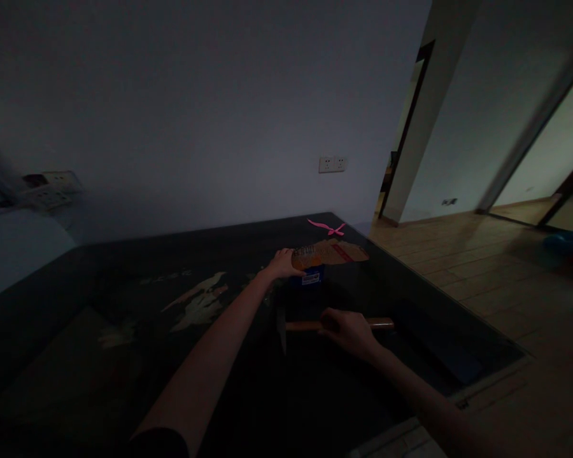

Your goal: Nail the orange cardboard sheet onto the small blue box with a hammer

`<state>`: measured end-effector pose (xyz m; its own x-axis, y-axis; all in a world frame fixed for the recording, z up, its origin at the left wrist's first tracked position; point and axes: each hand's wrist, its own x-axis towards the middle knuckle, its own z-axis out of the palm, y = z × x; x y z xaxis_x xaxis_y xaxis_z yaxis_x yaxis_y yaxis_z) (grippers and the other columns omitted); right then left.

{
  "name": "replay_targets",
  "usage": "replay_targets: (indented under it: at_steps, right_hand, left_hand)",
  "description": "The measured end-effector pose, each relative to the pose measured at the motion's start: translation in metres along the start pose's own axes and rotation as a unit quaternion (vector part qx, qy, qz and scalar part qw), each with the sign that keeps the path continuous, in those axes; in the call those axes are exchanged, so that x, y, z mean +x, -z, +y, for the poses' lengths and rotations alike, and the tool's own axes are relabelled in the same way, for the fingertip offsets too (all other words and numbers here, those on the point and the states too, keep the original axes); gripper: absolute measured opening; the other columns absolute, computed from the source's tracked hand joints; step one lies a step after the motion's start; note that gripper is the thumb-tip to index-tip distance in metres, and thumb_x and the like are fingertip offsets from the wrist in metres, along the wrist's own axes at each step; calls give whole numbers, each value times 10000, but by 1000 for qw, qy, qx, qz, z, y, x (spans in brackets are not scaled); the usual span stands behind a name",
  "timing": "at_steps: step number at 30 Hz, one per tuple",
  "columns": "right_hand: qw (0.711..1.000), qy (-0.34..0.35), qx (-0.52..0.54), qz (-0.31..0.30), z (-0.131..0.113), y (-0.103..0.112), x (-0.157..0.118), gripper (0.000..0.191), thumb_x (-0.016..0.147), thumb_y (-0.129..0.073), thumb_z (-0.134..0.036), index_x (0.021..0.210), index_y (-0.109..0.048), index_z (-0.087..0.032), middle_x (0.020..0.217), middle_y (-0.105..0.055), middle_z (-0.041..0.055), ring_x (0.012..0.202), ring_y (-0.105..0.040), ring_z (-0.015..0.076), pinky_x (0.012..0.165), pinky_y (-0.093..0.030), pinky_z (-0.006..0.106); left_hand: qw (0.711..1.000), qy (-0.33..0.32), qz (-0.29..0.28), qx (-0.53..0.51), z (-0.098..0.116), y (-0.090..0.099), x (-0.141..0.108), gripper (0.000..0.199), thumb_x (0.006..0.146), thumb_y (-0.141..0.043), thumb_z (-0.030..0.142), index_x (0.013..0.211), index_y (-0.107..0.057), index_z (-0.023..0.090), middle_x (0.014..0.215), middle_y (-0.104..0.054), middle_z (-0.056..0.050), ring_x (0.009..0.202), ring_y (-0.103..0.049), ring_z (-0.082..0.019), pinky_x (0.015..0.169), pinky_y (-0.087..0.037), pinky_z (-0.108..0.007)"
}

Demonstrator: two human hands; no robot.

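My left hand (282,264) grips the left end of a flattened brown cardboard piece (341,252) with dark print and a red patch. Directly below the cardboard stands a blue box (311,278) with a white label; whether the two are joined I cannot tell. In my right hand (348,329) is a wooden-handled tool (302,326), its fingers wrapped round the middle of the handle. A thin metal head sits crosswise at the tool's left end, close below the blue box. Dim light hides the head's exact shape.
A pink ribbon-like strip (332,228) lies at the dark table's (239,388) far corner. Along the right side rests a long dark block (434,343). A pale printed picture (203,304) shows on the tabletop at left. The wall with a socket (332,165) rises behind.
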<state>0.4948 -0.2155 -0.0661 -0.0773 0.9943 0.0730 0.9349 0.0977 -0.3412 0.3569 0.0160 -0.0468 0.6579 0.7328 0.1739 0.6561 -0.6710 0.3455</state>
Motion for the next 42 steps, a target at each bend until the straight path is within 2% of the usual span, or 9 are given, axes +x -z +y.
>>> replay_targets:
  at_steps: [7, 13, 17, 21, 23, 27, 30, 34, 42]
  right_hand:
    - [1000, 5, -16, 1, 1, -4, 10, 258, 786, -586, -406, 978, -609, -235, 918, -704, 29, 810, -645, 196, 639, -400, 253]
    - [1000, 11, -23, -1, 3, -3, 14, 251, 794, -578, -395, 988, -608, -238, 941, -703, 27, 835, -645, 192, 658, -410, 250]
    - [1000, 16, -26, -2, 6, -3, 17, 253, 797, -575, -398, 995, -606, -244, 933, -706, 21, 837, -647, 191, 672, -416, 253]
    - [999, 22, -31, -6, 10, -3, 25, 264, 794, -575, -417, 993, -606, -247, 925, -707, 26, 830, -649, 197, 655, -418, 252]
    - [999, 29, -33, -10, 13, -3, 31, 271, 791, -578, -423, 996, -607, -248, 925, -706, 26, 827, -649, 195, 656, -420, 249]
    - [998, 49, -36, -19, 17, -1, 44, 277, 791, -576, -436, 990, -613, -247, 923, -705, 27, 834, -646, 195, 674, -420, 253]
    - [997, 63, -39, -18, 20, 0, 51, 274, 801, -564, -436, 989, -614, -243, 917, -703, 28, 833, -643, 194, 684, -415, 256]
    - [996, 74, -43, -19, 23, 2, 58, 265, 804, -560, -425, 987, -618, -242, 927, -701, 27, 827, -640, 192, 690, -413, 258]
    - [996, 79, -38, -27, 28, -1, 63, 273, 806, -560, -418, 1007, -603, -238, 924, -699, 25, 822, -642, 186, 676, -420, 251]
  left_hand:
    - [999, -23, 3, 21, 2, -2, 1, 923, 524, -685, 606, 1227, -448, 57, 1227, -500, -195, 1157, -442, -341, 979, -341, -390]
    - [1000, 5, 1, 5, 5, 6, -6, 1142, 502, -662, 677, 1369, -251, 58, 1414, -312, -219, 1293, -285, -369, 1027, -285, -419]
    - [995, 2, 99, -21, 4, 22, -34, 875, 660, -588, 621, 1318, -354, 94, 1385, -372, -181, 1288, -313, -313, 1057, -258, -401]
    - [969, 10, 217, -115, 6, 33, -95, 409, 835, -463, 381, 1195, -480, 188, 1229, -527, -86, 1166, -462, -214, 1002, -350, -363]
    - [963, 8, 208, -168, 11, 31, -135, 296, 852, -434, 322, 1098, -534, 193, 1122, -582, -71, 1068, -529, -198, 952, -401, -353]
    - [969, -20, 137, -206, 25, 16, -213, 204, 863, -442, 290, 992, -580, 213, 1033, -608, -57, 1005, -550, -193, 917, -427, -355]
    - [969, -54, 94, -220, 31, 5, -253, 179, 864, -439, 251, 952, -591, 220, 962, -620, -68, 943, -567, -192, 848, -465, -352]
    - [964, -103, 80, -233, 29, 1, -271, 178, 853, -439, 204, 921, -600, 239, 880, -632, -75, 886, -576, -200, 801, -484, -378]
    - [952, -128, 72, -267, 24, 1, -267, 185, 846, -449, 155, 926, -586, 251, 849, -627, -66, 840, -577, -184, 780, -488, -369]
